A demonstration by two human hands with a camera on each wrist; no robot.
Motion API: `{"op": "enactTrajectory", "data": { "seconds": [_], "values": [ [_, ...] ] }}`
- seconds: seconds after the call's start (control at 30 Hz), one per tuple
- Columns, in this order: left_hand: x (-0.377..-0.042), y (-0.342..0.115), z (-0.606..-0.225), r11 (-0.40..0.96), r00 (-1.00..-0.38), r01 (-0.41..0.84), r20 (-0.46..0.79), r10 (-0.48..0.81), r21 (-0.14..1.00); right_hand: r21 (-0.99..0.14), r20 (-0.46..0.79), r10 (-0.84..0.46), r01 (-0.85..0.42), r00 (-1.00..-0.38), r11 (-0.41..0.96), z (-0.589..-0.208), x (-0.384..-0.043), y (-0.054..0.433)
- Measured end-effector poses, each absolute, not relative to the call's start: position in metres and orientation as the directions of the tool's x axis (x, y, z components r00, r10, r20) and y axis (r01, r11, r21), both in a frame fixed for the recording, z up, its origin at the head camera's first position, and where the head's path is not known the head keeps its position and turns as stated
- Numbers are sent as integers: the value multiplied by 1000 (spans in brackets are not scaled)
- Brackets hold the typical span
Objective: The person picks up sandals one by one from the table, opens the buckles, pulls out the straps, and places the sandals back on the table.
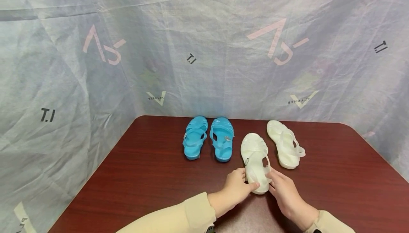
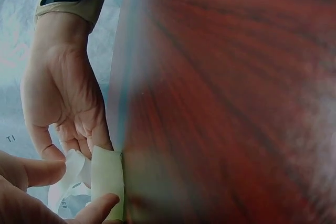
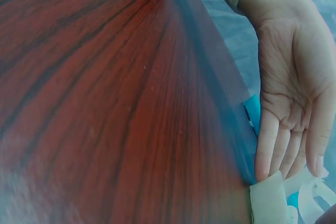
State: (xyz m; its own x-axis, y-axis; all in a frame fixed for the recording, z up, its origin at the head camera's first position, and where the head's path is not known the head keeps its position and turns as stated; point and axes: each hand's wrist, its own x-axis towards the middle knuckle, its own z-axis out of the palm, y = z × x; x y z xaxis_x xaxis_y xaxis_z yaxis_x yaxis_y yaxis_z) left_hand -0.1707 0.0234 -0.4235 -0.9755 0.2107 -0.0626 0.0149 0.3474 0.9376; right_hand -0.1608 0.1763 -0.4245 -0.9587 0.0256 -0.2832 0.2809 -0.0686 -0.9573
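A white jelly sandal (image 1: 254, 155) lies on the table between my hands, toe pointing away from me. My left hand (image 1: 235, 187) grips its heel, thumb over the heel's edge and fingers along the left side. From the other side, my right hand (image 1: 285, 192) holds the heel and ankle strap between thumb and fingers. The left wrist view shows the pale heel end (image 2: 107, 174) and loose strap between both hands. In the right wrist view, the right hand's fingers (image 3: 268, 145) extend along the sole, their tips partly hidden behind the heel.
The other white sandal (image 1: 284, 144) lies just to the right, strap sticking out sideways. Two blue jelly sandals, one on the left (image 1: 192, 151) and one beside it (image 1: 222, 155), stand near the back edge. A printed grey cloth (image 1: 204, 30) hangs behind the dark red table (image 1: 143, 169).
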Motion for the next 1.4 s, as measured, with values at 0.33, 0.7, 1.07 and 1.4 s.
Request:
{"op": "enactTrajectory", "data": {
  "seconds": [0.33, 0.7, 1.07, 1.4],
  "values": [
    [-171, 18, -422, 325, -964, 28, -61, 259, 945, -961, -273, 17, 274, -962, 38, -426, -162, 183],
    [-178, 17, -425, 249, -959, -23, -91, 267, 968, -961, -231, -5, 227, -973, 159, -420, -164, 188],
    [-188, 7, -425, 291, -968, -78, -142, 205, 954, -926, 195, 17, -179, -981, 334, -391, -172, 193],
    [-193, 3, -430, 191, -957, -135, -178, 230, 972, -824, 270, -283, -373, -920, 426, -381, -204, 190]
  ]
}}
